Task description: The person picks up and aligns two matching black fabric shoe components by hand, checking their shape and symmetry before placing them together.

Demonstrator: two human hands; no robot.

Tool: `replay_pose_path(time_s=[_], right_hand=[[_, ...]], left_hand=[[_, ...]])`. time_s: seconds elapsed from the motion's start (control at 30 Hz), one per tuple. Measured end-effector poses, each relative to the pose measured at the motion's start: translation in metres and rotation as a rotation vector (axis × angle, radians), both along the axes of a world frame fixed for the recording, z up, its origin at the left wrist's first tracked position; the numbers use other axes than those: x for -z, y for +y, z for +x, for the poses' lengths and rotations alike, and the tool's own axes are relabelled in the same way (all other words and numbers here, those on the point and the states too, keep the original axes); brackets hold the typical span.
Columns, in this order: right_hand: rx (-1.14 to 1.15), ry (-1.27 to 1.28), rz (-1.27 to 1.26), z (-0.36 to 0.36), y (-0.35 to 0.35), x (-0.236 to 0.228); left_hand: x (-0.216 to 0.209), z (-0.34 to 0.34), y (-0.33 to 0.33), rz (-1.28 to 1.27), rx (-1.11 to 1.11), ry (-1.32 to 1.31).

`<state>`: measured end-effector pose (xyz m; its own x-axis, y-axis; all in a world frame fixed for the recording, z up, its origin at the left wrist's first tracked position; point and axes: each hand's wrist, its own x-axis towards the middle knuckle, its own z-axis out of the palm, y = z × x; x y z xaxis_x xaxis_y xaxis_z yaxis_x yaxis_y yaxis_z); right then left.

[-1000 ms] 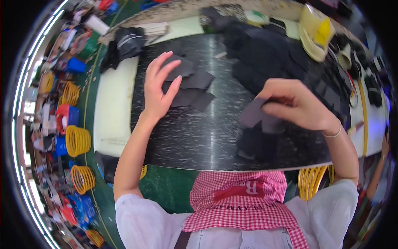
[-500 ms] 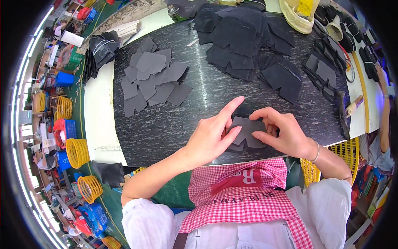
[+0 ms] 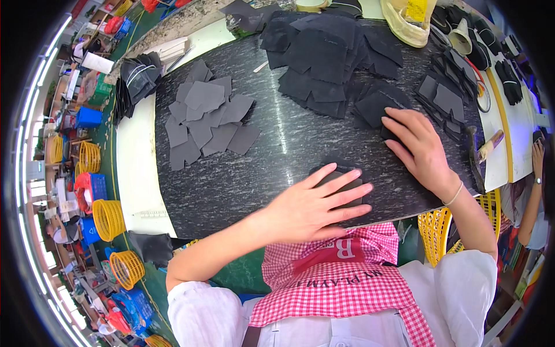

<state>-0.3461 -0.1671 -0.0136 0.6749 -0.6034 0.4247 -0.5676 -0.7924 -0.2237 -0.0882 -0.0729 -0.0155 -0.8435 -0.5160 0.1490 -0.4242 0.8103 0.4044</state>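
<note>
My left hand (image 3: 309, 208) lies flat with its fingers spread over a dark cut piece (image 3: 348, 195) at the front edge of the table, covering most of it. To the right, my right hand (image 3: 421, 149) reaches over a small stack of black notched pieces (image 3: 373, 107). Its fingers are stretched apart, and the fingertips touch the near side of that stack; whether they pinch a piece is hidden. Beyond, a larger heap of black sheet pieces (image 3: 321, 55) is spread out in overlapping layers. Loose grey pieces (image 3: 202, 124) form a pile on the left.
More notched pieces (image 3: 445, 101) lie at the right, near a wooden-handled tool (image 3: 490, 144). A tied black bundle (image 3: 137, 78) sits at the far left corner. At the back is a pale yellow bag (image 3: 399, 29). Yellow baskets (image 3: 433, 231) stand below the table's right edge.
My right hand has left the grey notched piece at the front edge and moved away to the right-hand black stack. My left hand has flattened over the front spot, covering what lies there.
</note>
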Motion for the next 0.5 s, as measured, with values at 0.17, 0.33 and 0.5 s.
replay_pose_path(time_s=[0.17,0.33,0.5], right_hand=[[-0.005,-0.169,0.216,-0.004,-0.018,0.001],[0.120,-0.467,0.750,0.006,-0.029,-0.010],[0.553,-0.956,0.400,-0.043,-0.023,-0.020]], left_hand=[[-0.002,-0.019,0.015,0.175,-0.250,-0.007],[-0.004,-0.052,-0.036,-0.121,-0.238,0.313],[0.009,-0.060,-0.098,-0.047,-0.247,0.241]])
